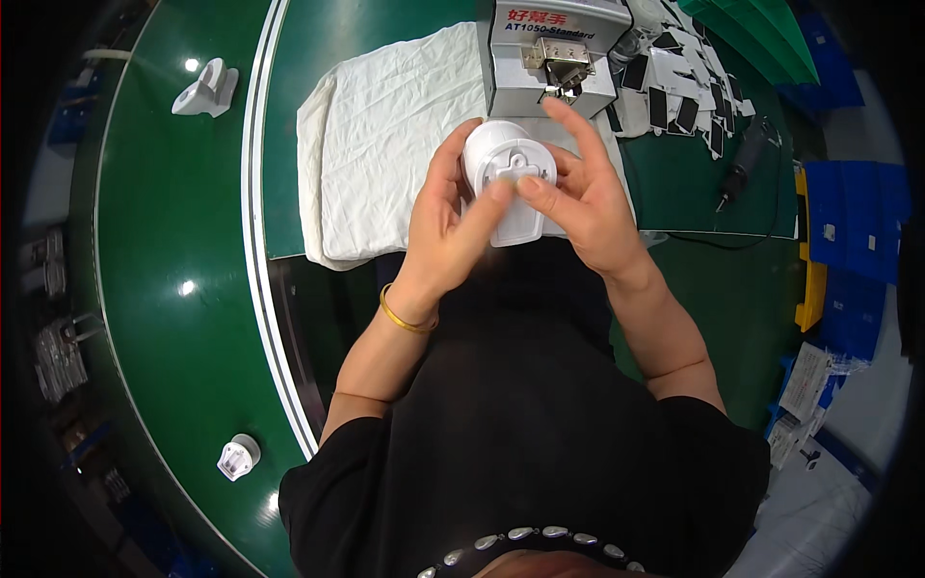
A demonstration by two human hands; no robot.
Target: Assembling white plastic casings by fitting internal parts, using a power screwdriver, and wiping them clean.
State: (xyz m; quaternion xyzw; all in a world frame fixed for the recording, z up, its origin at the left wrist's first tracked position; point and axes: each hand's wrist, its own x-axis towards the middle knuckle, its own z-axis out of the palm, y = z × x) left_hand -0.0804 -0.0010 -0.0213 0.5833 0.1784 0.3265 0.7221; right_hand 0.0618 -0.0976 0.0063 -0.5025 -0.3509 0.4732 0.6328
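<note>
From the head camera, the white plastic part (508, 178) sits in the middle of the picture, held up over the near edge of the green bench (318, 58) and above the person's lap. A white cloth (385, 144) covers the bench just behind the hands, and a grey box-shaped machine (551, 53) stands at the cloth's far edge, close beyond the fingertips. To the left, a pale rail (258, 241) bounds a curved green conveyor (164, 289) with plenty of open surface. To the right lie scattered black-and-white cards (689, 91) and a dark handheld tool (744, 169), well apart from the hands.

Three white plastic parts show: the one in hand, one far up the conveyor (205, 89), and one near its lower end (238, 456).

The left hand (445, 231) wraps the part's left side, thumb pressed on its face. The right hand (578, 197) closes on the right side, index finger stretched up past the top. Both hands grip it firmly; the small piece under the thumbs is probably a fitting, though it is blurred.
</note>
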